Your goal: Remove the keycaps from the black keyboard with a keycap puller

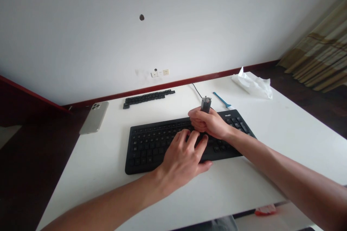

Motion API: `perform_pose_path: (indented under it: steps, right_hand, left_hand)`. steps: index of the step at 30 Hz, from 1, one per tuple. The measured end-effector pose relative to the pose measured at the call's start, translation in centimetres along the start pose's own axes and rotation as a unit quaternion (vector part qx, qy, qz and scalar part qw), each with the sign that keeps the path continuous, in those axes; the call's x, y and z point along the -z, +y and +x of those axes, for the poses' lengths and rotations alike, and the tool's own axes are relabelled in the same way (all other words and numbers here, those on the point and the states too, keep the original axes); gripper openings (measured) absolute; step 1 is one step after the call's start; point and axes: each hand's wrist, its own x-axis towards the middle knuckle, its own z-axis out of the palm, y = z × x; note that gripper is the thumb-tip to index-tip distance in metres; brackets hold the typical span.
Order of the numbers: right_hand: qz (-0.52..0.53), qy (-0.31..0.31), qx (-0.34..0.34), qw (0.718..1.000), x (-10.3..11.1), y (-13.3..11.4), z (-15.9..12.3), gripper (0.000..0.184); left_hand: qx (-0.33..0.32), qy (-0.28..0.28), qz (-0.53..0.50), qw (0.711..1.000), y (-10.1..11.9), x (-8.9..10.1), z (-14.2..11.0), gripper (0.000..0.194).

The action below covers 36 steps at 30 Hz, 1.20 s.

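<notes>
At the white desk (81, 184), head-camera view: the black computer keyboard (143, 151) lies square in front of the person, tilted slightly in the frame. The left hand (181, 158) rests over its middle keys, fingers spread and lightly curved, fingertips (187, 136) on the keycaps, gripping nothing. The right hand (208, 122) sits over the upper right part of the keyboard, fingers closed into a fist around a small grey cylinder (206, 104), whose metal-capped end stands up out of the fist. The exact kind of tool cannot be told from this view. The two hands are just beside each other.

Behind the keyboard lies a row of black keycaps (148, 98), with a thin black cable (196, 90) running near the cylinder. A blue plastic tool (221, 99) lies near the keyboard's far edge, and crumpled white tissue paper (252, 85) sits at the far right corner. A pale smartphone (94, 117) lies back-up at the left edge of the desk. Beyond are a dark red skirting strip (173, 81), a white wall socket panel (159, 73) and a striped curtain (317, 57).
</notes>
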Motion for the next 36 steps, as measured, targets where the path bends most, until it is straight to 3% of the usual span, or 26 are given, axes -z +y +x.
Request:
perform_pose_path:
  steps: [4, 8, 19, 29, 36]
  right_hand:
    - [-0.026, 0.009, 0.029, 0.999, 0.1, 0.0, 0.0, 0.050]
    - [-0.040, 0.011, 0.055, 0.998, 0.4, 0.5, 0.1, 0.054]
    - [-0.058, 0.012, 0.125, 0.990, 0.4, 1.8, -0.1, 0.057]
    - [-0.064, 0.026, 0.153, 0.986, 0.6, 0.9, 0.0, 0.059]
    - [-0.225, -0.017, 0.167, 0.960, 1.4, 0.5, -0.7, 0.056]
  left_hand:
    - [0.020, 0.012, -0.026, 0.999, -0.5, -0.1, 0.6, 0.064]
    - [0.055, 0.013, -0.044, 0.997, -0.8, -0.3, 1.0, 0.076]
    - [0.077, 0.002, -0.066, 0.995, -1.3, -0.8, 1.0, 0.088]
    - [0.083, -0.012, -0.051, 0.995, -1.9, -1.3, 1.2, 0.085]
    - [0.079, -0.006, -0.054, 0.995, -1.8, -1.4, 1.1, 0.086]
